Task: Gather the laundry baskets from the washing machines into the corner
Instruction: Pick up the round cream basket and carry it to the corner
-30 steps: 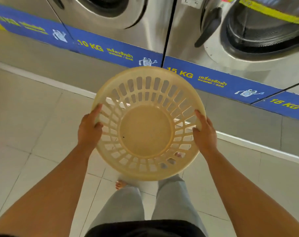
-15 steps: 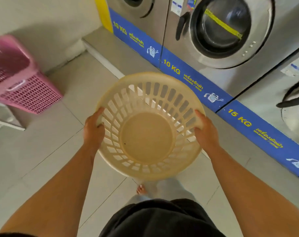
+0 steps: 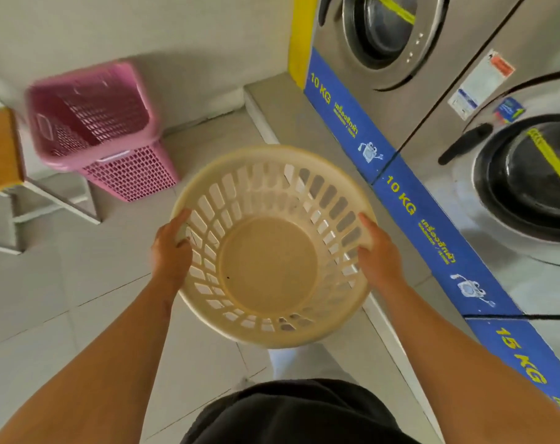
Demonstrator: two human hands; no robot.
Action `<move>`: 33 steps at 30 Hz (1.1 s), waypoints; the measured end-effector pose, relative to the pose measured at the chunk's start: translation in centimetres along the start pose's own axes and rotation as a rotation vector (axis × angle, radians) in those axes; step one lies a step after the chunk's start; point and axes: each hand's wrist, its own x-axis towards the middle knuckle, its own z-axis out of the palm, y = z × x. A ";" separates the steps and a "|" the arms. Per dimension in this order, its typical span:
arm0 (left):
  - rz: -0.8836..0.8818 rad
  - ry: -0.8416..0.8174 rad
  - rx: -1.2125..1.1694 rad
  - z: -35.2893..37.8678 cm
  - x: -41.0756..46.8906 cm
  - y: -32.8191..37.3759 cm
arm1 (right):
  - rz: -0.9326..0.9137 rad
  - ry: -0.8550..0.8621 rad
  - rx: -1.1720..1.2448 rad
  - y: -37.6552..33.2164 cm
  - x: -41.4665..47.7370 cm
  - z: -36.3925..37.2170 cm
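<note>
Running along the right side, a row of steel washing machines (image 3: 458, 100) stands on a raised step, with a blue band (image 3: 410, 206) across their bases marked "10 KG" and "15 KG" in yellow. Two round doors show, each crossed by a strip of yellow tape. A pale tiled floor (image 3: 48, 315) fills the rest of the view and meets a plain wall (image 3: 144, 24) at the top, where wall and step form a corner.

Near that corner, close to the wall, a pink laundry basket (image 3: 99, 123) of rectangular shape stands on the floor, slightly blurred, its open top tilted toward the camera and its sides pierced with small holes. Just left of it is a table (image 3: 0, 149) with an orange-brown top and white frame, only partly in view.

At the centre, a round cream laundry basket (image 3: 269, 248) with slotted sides and a solid bottom is held in the air above the floor, well apart from the pink one and just beside the machines' step. Nothing lies inside it.

The left hand (image 3: 171, 251) has a closed grip on the basket's left rim, thumb over the edge and fingers underneath. The right hand (image 3: 379, 254) clasps the right rim in the same way. Both bare forearms reach in from the bottom corners, and below the basket a dark shirt and pale trousers are visible.
</note>
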 end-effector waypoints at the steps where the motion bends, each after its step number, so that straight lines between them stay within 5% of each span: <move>1: -0.009 0.021 -0.007 -0.1 1.4 0.5 | -0.016 -0.018 0.004 -1.1 1.8 0.2; 18: -0.107 0.071 0.022 -3.1 32.8 5.5 | -0.039 -0.090 -0.024 -22.0 29.9 9.2; 33: -0.240 0.074 0.164 1.3 54.3 12.4 | -0.064 -0.106 -0.089 -31.7 53.9 14.4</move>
